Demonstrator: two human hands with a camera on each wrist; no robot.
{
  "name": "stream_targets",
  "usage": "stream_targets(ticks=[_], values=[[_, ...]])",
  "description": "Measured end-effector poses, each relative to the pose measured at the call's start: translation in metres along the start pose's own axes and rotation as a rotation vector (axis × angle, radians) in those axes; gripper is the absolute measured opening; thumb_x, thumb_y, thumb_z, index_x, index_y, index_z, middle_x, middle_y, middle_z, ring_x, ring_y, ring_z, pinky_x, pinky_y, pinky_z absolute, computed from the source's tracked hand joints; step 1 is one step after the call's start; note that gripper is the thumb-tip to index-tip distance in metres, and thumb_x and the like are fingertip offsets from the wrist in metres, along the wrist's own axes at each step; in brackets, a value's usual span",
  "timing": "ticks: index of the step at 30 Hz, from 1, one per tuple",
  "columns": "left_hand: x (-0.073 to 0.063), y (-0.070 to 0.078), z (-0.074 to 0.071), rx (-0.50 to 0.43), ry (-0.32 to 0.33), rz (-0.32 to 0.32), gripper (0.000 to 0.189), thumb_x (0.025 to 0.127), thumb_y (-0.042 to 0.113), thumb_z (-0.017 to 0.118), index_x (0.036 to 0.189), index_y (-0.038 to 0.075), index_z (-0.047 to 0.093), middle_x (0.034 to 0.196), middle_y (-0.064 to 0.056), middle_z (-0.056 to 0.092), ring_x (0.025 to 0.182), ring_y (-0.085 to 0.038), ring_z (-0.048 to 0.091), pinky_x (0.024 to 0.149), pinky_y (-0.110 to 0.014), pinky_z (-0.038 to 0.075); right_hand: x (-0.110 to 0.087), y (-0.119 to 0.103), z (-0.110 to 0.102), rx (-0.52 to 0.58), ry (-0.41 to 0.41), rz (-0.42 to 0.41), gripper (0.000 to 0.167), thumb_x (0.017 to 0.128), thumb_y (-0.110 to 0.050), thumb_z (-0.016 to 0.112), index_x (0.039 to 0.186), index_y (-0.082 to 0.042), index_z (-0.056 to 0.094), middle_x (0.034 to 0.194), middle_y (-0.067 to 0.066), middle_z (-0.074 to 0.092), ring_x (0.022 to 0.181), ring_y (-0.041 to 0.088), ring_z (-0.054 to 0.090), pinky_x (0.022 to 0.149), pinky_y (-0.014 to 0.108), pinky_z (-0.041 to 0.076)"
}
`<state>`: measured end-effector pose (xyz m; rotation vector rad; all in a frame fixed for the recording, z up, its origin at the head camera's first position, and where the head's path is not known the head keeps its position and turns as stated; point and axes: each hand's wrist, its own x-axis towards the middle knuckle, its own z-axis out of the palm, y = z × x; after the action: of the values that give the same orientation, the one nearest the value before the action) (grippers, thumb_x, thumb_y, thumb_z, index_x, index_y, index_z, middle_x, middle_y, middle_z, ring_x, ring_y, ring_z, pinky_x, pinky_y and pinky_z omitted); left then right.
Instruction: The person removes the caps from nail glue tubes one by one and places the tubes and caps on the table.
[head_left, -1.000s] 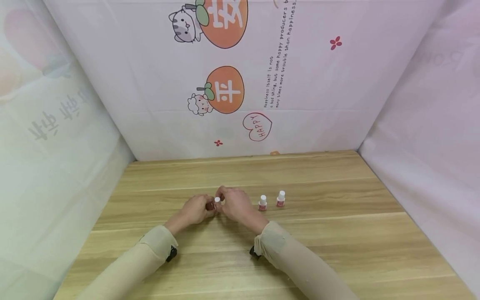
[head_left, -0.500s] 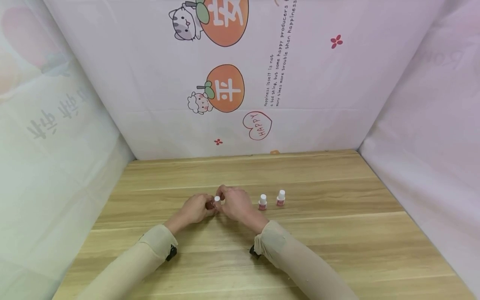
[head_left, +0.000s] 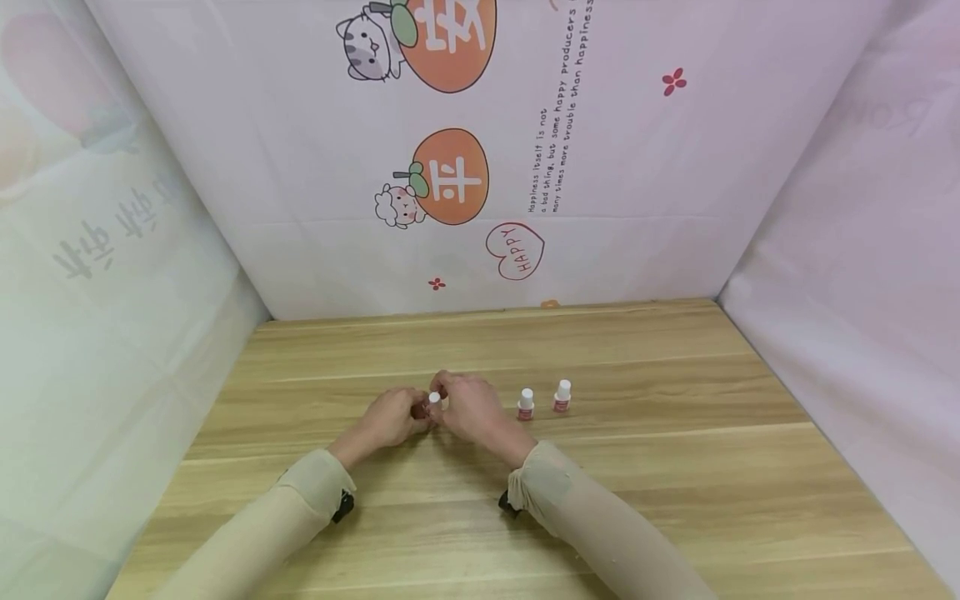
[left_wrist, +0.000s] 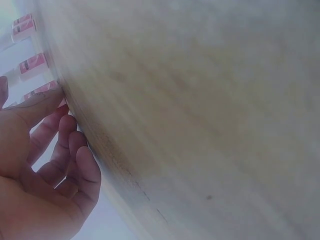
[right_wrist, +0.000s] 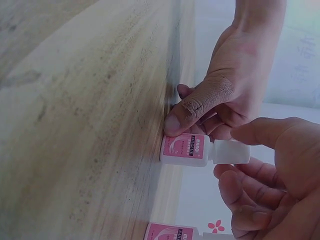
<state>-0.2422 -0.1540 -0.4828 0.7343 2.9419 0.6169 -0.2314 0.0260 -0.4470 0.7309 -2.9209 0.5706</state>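
A small nail glue bottle (right_wrist: pixel 185 150) with a pink label and white cap (right_wrist: pixel 232 151) stands upright on the wooden table, left of centre in the head view. My left hand (head_left: pixel 392 417) grips its lower body, thumb along the label near the base. From the other side, my right hand (head_left: pixel 472 408) has its thumb and fingers around the cap. Most of the bottle is hidden by the hands in the head view. In the left wrist view, the left hand's remaining fingers curl close to the tabletop.
Two matching bottles, a nearer one (head_left: pixel 526 405) and a farther one (head_left: pixel 562 397), stand upright right of my right hand. Another labelled bottle (right_wrist: pixel 170 232) shows at the right wrist view's lower edge. Printed cloth walls (head_left: pixel 600 250) bound the table (head_left: pixel 637 500) at back and sides.
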Motion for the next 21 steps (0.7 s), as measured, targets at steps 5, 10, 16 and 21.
stream_targets(ticks=[5, 10, 16, 21], values=[[0.0001, 0.0015, -0.0014, 0.007, -0.003, 0.003, 0.01, 0.088, 0.019, 0.076, 0.089, 0.017, 0.067, 0.078, 0.006, 0.062, 0.07, -0.007, 0.052, 0.065, -0.026, 0.044, 0.0007, -0.0002, -0.0012, 0.012, -0.001, 0.024, 0.024, 0.092, -0.038, 0.07, 0.107, -0.02, 0.065, 0.099, -0.004, 0.072, 0.078, 0.015, 0.066, 0.064, 0.027, 0.05], [0.0004, 0.0025, -0.0022, 0.014, 0.006, 0.009, 0.01, 0.088, 0.02, 0.077, 0.089, 0.017, 0.067, 0.077, 0.005, 0.062, 0.069, -0.007, 0.052, 0.065, -0.026, 0.044, 0.0009, -0.001, -0.0014, -0.001, 0.006, 0.023, 0.018, 0.092, -0.036, 0.07, 0.104, -0.022, 0.065, 0.098, -0.006, 0.072, 0.079, 0.015, 0.066, 0.063, 0.028, 0.05], [-0.0006, 0.0026, -0.0025, 0.016, 0.014, 0.01, 0.011, 0.088, 0.02, 0.077, 0.088, 0.016, 0.067, 0.077, 0.004, 0.062, 0.069, -0.007, 0.052, 0.065, -0.026, 0.044, 0.0004, -0.0025, -0.0012, -0.033, 0.013, 0.014, 0.018, 0.092, -0.034, 0.069, 0.105, -0.024, 0.066, 0.101, -0.007, 0.073, 0.078, 0.017, 0.067, 0.06, 0.03, 0.051], [-0.0015, 0.0022, -0.0021, 0.016, 0.013, 0.02, 0.013, 0.088, 0.02, 0.077, 0.085, 0.016, 0.065, 0.076, 0.003, 0.062, 0.068, -0.007, 0.051, 0.063, -0.024, 0.043, -0.0002, -0.002, 0.0005, -0.016, -0.003, 0.036, 0.022, 0.092, -0.038, 0.069, 0.107, -0.023, 0.065, 0.1, -0.006, 0.072, 0.075, 0.015, 0.065, 0.06, 0.028, 0.049]])
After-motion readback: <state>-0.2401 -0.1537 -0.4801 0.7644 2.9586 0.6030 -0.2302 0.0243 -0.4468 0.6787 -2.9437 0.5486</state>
